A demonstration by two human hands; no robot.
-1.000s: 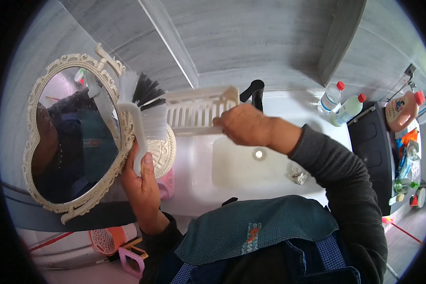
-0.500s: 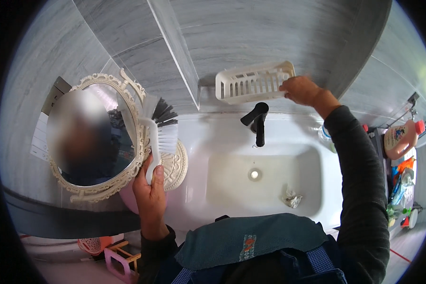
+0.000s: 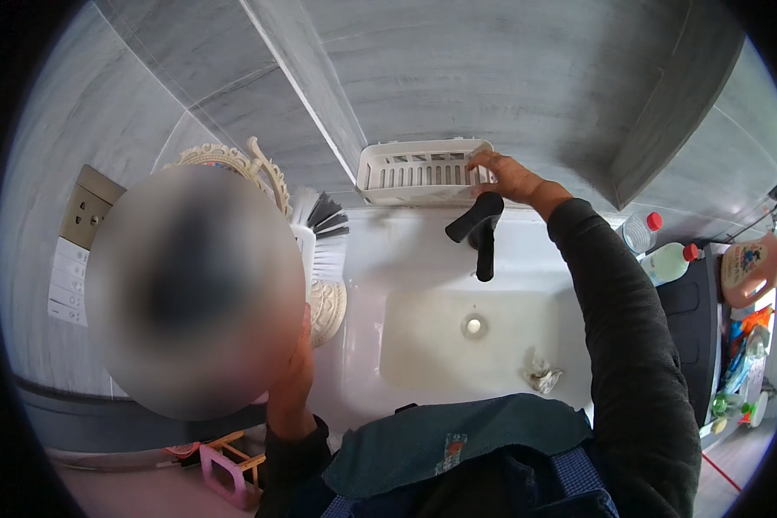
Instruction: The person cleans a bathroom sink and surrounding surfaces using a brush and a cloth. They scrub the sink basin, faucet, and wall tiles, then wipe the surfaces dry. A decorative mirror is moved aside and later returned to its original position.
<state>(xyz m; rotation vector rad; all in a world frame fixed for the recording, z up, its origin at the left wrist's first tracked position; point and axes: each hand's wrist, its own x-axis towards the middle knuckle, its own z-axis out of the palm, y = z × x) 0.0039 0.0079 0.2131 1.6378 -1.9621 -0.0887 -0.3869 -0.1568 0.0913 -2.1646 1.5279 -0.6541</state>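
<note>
My left hand is wrapped round the handle of a white scrub brush with white and dark grey bristles, held upright. A blurred patch hides most of the fingers and the lower handle. Behind the black faucet, a white slotted plastic basket stands low against the grey wall. The fingers of my right hand curl over its right end. Left of the brush is an ornate cream framed mirror, largely hidden by the blur; its carved base shows beneath the bristles.
Below the faucet, the white sink contains a crumpled whitish scrap beside its drain. Red-capped bottles and a pink jug stand at the right. A wall socket is at the left; a pink stool is below.
My right hand has brought the basket left and down toward the ledge behind the faucet, levelling it. The brush remains in my left hand. The whole view has shifted slightly.
</note>
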